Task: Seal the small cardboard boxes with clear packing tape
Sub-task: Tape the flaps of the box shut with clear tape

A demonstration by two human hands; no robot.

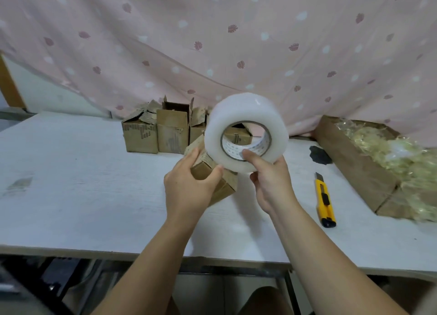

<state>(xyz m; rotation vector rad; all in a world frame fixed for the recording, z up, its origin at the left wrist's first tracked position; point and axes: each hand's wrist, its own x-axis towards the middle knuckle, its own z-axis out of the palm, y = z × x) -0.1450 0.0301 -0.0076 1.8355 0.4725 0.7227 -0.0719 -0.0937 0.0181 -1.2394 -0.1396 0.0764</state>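
The small cardboard box point(214, 181) being worked on sits at the middle of the white table point(71, 184), tilted with one corner toward the person. Whether its lower edge rests on the tabletop cannot be told. The left hand point(186, 187) grips it from the near left, with the thumb pressed on the near face and the fingers curled over the far side.

Right beside it, and a little higher, is the roll of clear packing tape point(238, 108), wide and milky white, with its open core turned toward the camera. Its lower rim overlaps the box's upper end in this view, but whether they actually touch is unclear. The right hand point(272, 179) holds the roll from below. The thumb is hooked inside the printed cardboard core and the fingers are wrapped round the outer winding, pinching the roll's wall between them.

Behind the hands, a row of small boxes point(156, 132) stands at the back edge of the table, flaps up and ragged. To the right of the right forearm, a yellow utility knife point(325, 198) lies flat on the table, well apart from the box, with its blade end pointing away from the person. Beyond it is a dark patch point(319, 155) on the tabletop. At the far right is a large cardboard carton point(354, 163) filled with pale straw-coloured shredded filler point(390, 153). A pink cloth with a leaf print point(212, 42) hangs behind everything.
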